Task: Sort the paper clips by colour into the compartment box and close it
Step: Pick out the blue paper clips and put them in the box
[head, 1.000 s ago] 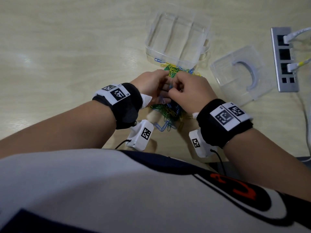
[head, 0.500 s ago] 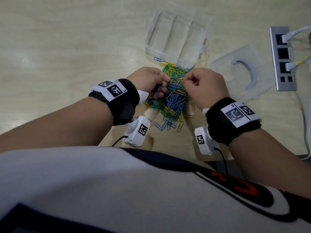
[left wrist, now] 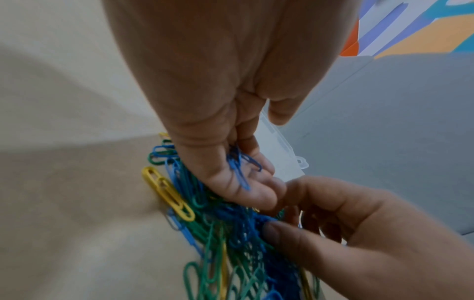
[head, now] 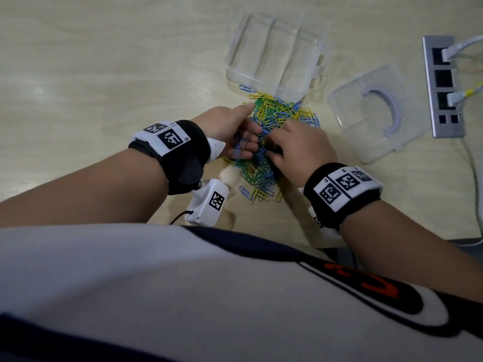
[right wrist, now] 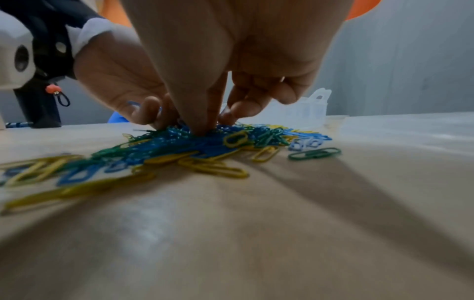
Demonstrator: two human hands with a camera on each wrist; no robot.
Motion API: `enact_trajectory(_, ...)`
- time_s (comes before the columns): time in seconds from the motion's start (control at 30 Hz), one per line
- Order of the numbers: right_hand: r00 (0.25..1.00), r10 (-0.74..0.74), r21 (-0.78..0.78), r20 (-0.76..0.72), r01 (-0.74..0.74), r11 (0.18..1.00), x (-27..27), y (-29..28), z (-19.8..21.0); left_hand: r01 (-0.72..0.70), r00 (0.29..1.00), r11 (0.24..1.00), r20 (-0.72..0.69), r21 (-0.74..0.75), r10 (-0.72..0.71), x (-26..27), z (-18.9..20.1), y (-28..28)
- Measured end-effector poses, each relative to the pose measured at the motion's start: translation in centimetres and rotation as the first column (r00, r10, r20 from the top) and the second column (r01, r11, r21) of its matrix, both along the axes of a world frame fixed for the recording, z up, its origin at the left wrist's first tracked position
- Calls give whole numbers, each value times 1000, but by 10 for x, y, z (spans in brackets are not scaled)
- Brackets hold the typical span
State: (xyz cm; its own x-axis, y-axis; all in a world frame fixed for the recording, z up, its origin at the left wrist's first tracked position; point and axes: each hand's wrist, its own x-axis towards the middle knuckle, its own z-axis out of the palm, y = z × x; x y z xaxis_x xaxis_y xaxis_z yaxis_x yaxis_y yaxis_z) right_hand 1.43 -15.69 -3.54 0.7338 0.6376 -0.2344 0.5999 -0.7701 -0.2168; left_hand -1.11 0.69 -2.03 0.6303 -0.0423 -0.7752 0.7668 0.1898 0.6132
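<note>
A mixed pile of blue, green and yellow paper clips (head: 277,118) lies on the table in front of the clear compartment box (head: 274,50), whose three compartments look empty. My left hand (head: 248,142) rests at the pile's left side. Its curled fingers hold several blue clips (left wrist: 238,168) against the palm, and the thumb points toward the box. My right hand (head: 271,150) reaches down into the middle of the pile. Its thumb and fingertips (right wrist: 205,125) pinch at the clips there; which clip they hold is hidden. The box lid (head: 373,113) lies loose to the right.
A grey power strip (head: 443,84) with plugged cables sits at the far right, and a cable runs down that table edge. One blue clip (head: 244,88) lies by the box's front wall. Bare wooden table (head: 104,74) stretches to the left. My torso covers the near edge.
The hands first drew apart over the pile. Now my right hand has come back left and down into the clips, and my left hand has turned its palm up with blue clips in it.
</note>
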Motion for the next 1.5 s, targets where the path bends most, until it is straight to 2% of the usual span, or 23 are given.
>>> enact_trajectory(0.17, 998, -38, 58, 52, 35, 998, 6, -6, 6, 5, 1000, 1000, -10, 18, -5, -1, 1, 4)
enact_trajectory(0.33, 992, -127, 224, -26, 130, 966, 6, -3, 15, 12, 1000, 1000, 4, 27, -12, -2, 2, -1)
enact_trajectory(0.43, 988, -124, 325, -87, 146, 934, 4, 3, 20, 17, 1000, 1000, 9, -14, -17, -2, 2, -7)
enact_trajectory(0.57, 987, -18, 416, -161, 85, 905, 0, 9, 22, -15, 1000, 998, 17, -64, 16, -2, 5, -11)
enact_trajectory(0.63, 984, -87, 459, -153, 148, 876, 1, 6, 20, -5, 1000, 998, 4, -66, 5, -2, 5, -9)
enact_trajectory(0.7, 976, -157, 426, -153, 208, 880, 4, 2, 16, 3, 1000, 999, -10, -31, -4, -3, 5, -3)
enact_trajectory(0.8, 988, -85, 104, -132, 99, 990, 2, 3, 8, -10, 1000, 1000, -17, 3, 10, -3, 3, 7)
enact_trajectory(0.87, 991, -57, -32, -120, 54, 998, -2, 8, 4, -23, 1000, 1000, -17, 2, 23, -5, 2, 11)
enact_trajectory(0.9, 992, -58, -43, -108, 53, 998, -4, 11, 2, -27, 999, 1000, -18, 6, 27, -5, 2, 12)
enact_trajectory(1.03, 996, -58, -10, -65, 58, 998, -2, 15, -1, -33, 999, 999, -23, 19, 34, -9, 1, 16)
enact_trajectory(1.13, 992, -112, 25, -61, 114, 993, 3, 12, 4, -39, 999, 999, -24, 25, 40, -9, 0, 17)
enact_trajectory(1.23, 989, -147, 153, -36, 150, 977, 6, 8, 13, -31, 999, 999, -13, 24, 32, -8, 1, 14)
enact_trajectory(1.3, 991, -124, 244, -57, 134, 960, 4, 13, 19, -24, 1000, 999, -5, 28, 24, -8, 0, 10)
enact_trajectory(1.4, 993, -48, 280, -106, 76, 957, -2, 27, 24, -46, 999, 999, 7, 27, 46, -6, -4, 6)
enact_trajectory(1.5, 976, -166, 385, -141, 209, 899, 1, 24, 21, -55, 998, 998, 1, -13, 55, -8, -5, 5)
